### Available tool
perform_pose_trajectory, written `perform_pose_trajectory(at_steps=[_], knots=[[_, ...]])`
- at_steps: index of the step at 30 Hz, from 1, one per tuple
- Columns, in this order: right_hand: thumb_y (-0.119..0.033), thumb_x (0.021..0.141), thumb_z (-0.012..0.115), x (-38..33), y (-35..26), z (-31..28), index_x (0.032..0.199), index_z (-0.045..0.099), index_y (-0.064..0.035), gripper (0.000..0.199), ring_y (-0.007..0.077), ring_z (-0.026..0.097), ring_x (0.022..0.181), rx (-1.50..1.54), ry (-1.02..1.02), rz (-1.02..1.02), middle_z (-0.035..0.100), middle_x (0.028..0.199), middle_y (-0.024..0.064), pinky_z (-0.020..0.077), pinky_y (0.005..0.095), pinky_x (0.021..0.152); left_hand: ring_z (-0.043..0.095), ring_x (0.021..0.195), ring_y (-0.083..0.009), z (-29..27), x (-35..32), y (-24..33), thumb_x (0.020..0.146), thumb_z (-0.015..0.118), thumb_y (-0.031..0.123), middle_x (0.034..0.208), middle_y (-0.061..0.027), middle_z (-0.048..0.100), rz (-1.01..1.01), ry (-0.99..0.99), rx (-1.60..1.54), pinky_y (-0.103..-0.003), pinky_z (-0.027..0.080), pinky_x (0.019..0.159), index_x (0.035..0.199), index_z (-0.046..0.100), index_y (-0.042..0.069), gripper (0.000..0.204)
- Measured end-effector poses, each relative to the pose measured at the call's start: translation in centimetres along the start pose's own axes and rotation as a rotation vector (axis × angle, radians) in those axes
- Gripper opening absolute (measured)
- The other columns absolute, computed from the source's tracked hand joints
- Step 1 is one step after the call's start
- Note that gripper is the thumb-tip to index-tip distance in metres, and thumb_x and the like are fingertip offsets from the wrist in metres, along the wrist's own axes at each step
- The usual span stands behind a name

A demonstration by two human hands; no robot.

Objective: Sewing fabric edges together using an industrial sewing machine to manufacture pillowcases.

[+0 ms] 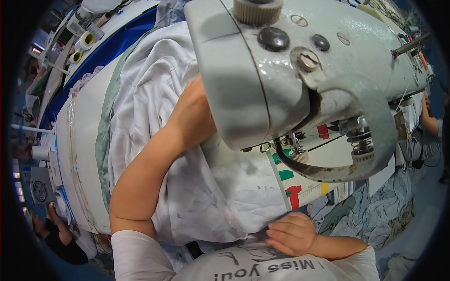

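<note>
A large sewing machine head (243,84), pale grey and glossy, fills the upper right of the head view. My left hand (193,112) reaches over bunched white fabric (154,89) and goes behind the machine's left end, which hides its fingers. The fabric spreads across the work surface and hangs toward my body. By its near edge, at the front of my shirt, is my right hand (294,234). Its fingers are curled and pressed together. Whatever they may hold is hidden.
Coloured tape marks (294,196) and a ruler strip (311,190) line the table's near edge. Heaped grey-green cloth (365,215) lies at the right. Yellow thread cones (86,41) stand at the far left. Another person (61,234) is at the lower left, and another person's arm (429,119) shows at the right.
</note>
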State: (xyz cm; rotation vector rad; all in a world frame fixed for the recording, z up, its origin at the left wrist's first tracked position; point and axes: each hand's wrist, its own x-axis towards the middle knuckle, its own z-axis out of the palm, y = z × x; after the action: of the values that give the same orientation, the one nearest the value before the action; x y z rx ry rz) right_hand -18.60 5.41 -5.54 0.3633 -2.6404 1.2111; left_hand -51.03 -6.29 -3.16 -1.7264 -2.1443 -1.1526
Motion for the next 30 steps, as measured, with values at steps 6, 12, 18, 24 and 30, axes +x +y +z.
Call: perform_pose_trajectory(at_steps=[6,12,18,24,30], knots=[[-0.016,0.070,0.078,-3.0,3.6,3.3,0.107,0.060,-0.0005,0.044,0.0209,0.061,0.098,0.317,-0.090,0.806,0.064,0.103,0.0120,0.0472,0.0341,0.086,0.053,0.093,-0.0349,0.3,-0.7,1.5,0.071,0.059,0.005,0.099,-0.0151,0.059,-0.229,-0.121,-0.112,-0.049,0.039,0.081,0.100,0.062,0.005,0.030],[-0.002,0.078,0.069,-3.6,4.0,5.2,0.128,0.045,0.0010,0.055,0.0160,0.053,0.109,1.005,-0.248,0.758,0.059,0.116,0.0080,0.0398,0.0316,0.095,0.051,0.091,-0.0270,1.0,-0.7,-0.9,0.070,0.060,0.005,0.097,-0.0065,0.057,-0.230,-0.180,0.242,-0.042,0.034,0.073,0.097,0.062,0.009,0.028],[-0.002,0.085,0.063,-3.0,1.7,2.9,0.129,0.046,0.0013,0.048,0.0140,0.050,0.110,1.161,-0.365,0.854,0.058,0.117,0.0076,0.0378,0.0293,0.096,0.051,0.087,-0.0244,1.6,-0.1,-1.7,0.067,0.058,-0.001,0.091,-0.0039,0.056,0.023,-0.023,0.262,-0.038,0.030,0.068,0.093,0.061,0.010,0.028],[-0.014,0.088,0.064,-4.0,2.1,4.3,0.114,0.059,-0.0001,0.031,0.0099,0.057,0.094,1.211,-0.478,0.923,0.063,0.105,0.0048,0.0458,0.0257,0.083,0.051,0.082,-0.0218,1.5,-0.6,-2.4,0.069,0.059,-0.001,0.085,-0.0027,0.055,0.013,-0.061,0.304,-0.035,0.030,0.069,0.085,0.060,0.010,0.020],[-0.018,0.087,0.064,-4.0,2.5,5.1,0.115,0.059,-0.0009,0.033,0.0141,0.057,0.100,1.126,-0.544,0.899,0.064,0.108,0.0080,0.0434,0.0280,0.089,0.051,0.078,-0.0207,1.0,-0.6,-1.8,0.073,0.061,0.001,0.083,-0.0017,0.054,-0.046,-0.099,0.222,-0.034,0.032,0.072,0.085,0.060,0.011,0.015]])
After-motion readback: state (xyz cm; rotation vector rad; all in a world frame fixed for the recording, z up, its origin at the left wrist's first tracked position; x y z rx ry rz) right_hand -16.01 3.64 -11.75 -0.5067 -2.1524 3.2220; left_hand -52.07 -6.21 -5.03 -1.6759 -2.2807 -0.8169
